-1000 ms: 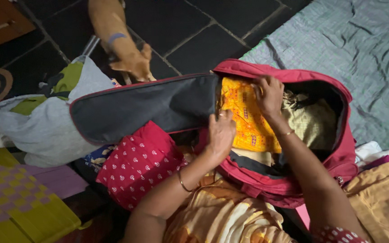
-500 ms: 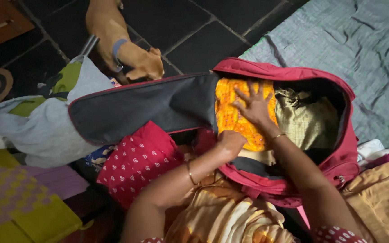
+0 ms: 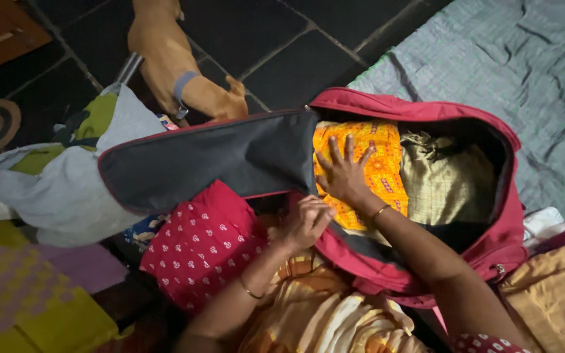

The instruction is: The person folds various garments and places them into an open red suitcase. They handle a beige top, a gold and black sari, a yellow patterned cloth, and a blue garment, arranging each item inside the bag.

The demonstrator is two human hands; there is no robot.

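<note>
A red travel bag (image 3: 492, 255) lies open with its dark grey flap (image 3: 210, 160) folded out to the left. Inside it lie a folded yellow-orange patterned cloth (image 3: 387, 163) and an olive-gold cloth (image 3: 446, 183). My right hand (image 3: 342, 173) presses flat on the yellow-orange cloth with its fingers spread. My left hand (image 3: 307, 221) is curled at the bag's near rim, beside a red cloth with white dots (image 3: 201, 245); whether it grips the rim is hidden.
A brown dog (image 3: 178, 65) with a blue-grey collar stands on the dark tiled floor behind the flap. A pale cloth bundle (image 3: 67, 189) lies left. A grey sheet (image 3: 511, 72) covers the back right. Yellow and mustard fabrics (image 3: 557, 294) lie near me.
My right hand slid from the bag's far edge down onto the yellow-orange cloth and spread flat. My left hand drew back to the near rim. The dog moved closer behind the flap.
</note>
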